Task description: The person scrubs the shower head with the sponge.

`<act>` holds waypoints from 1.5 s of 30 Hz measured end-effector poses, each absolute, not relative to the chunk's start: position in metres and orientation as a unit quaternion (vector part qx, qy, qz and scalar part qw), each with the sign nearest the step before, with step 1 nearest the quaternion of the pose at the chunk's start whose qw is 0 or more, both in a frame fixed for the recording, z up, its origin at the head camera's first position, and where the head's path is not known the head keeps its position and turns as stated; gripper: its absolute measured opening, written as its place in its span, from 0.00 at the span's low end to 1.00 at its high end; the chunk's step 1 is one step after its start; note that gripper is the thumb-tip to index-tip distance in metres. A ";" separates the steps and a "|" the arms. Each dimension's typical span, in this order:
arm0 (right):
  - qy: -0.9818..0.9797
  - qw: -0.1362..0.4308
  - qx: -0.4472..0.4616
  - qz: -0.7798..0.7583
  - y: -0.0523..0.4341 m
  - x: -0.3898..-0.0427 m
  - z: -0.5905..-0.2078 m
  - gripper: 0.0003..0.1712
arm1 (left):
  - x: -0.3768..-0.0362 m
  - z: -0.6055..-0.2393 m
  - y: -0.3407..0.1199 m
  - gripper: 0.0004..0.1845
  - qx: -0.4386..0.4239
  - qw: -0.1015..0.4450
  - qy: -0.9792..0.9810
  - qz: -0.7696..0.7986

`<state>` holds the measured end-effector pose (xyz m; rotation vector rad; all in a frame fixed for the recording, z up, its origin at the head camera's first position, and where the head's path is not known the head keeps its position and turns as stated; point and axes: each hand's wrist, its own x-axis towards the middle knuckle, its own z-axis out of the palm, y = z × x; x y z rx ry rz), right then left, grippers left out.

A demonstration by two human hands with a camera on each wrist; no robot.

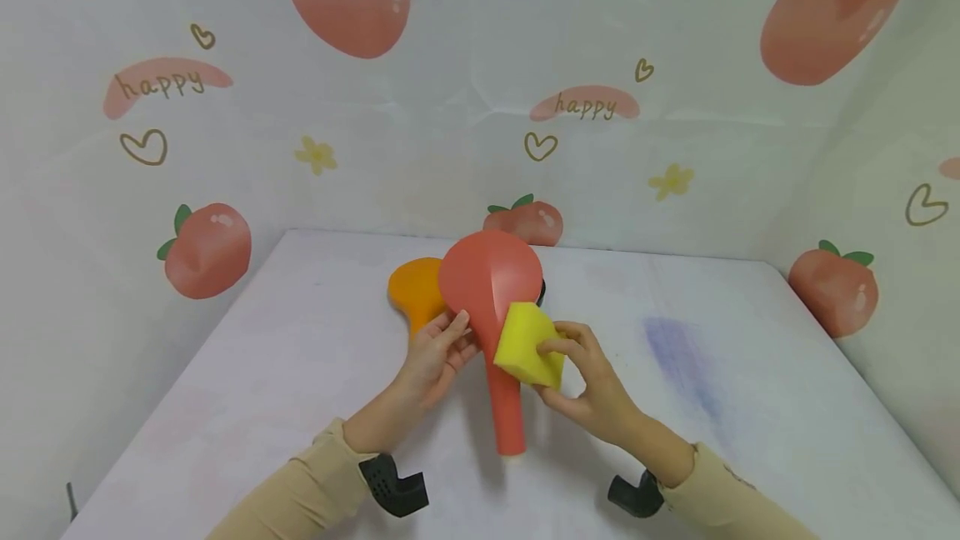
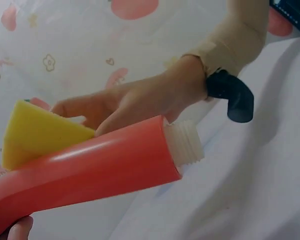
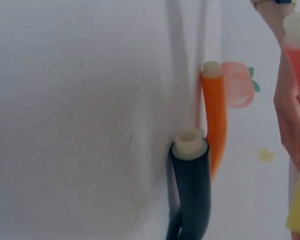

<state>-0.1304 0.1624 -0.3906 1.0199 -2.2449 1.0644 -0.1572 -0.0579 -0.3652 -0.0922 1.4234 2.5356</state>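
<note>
White tabletop (image 1: pixel 315 373), peach-print cloth backdrop (image 1: pixel 465 107). Left hand (image 1: pixel 438 352) grips red scoop (image 1: pixel 491 290) at the neck, lifted off the table, handle pointing toward the person. Right hand (image 1: pixel 592 382) pinches yellow sponge (image 1: pixel 527 344) against the scoop's right edge. Advice: keep sponge flat on the curve, left grip firm near the bowl so the handle doesn't swing. Scoop smooth, glossy plastic w/ white threaded end; sponge soft, porous, blocky. Orange scoop (image 1: pixel 415 290) & black scoop (image 3: pixel 192 195) lie behind.

The backdrop cloth (image 1: pixel 480 148) carries the word "happy" twice, on pink patches at ten and twelve o'clock.
</note>
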 end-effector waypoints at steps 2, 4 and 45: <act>-0.808 0.219 0.384 0.390 0.162 -0.129 -0.391 0.28 | -0.158 -0.365 -0.058 0.15 -0.033 0.112 0.487 0.866; -0.806 0.197 0.402 0.387 0.163 -0.125 -0.391 0.26 | -0.158 -0.365 -0.059 0.16 -0.034 0.108 0.488 0.865; -0.763 0.035 0.407 0.501 0.167 -0.116 -0.408 0.30 | -0.163 -0.348 -0.071 0.16 -0.035 0.071 0.433 0.898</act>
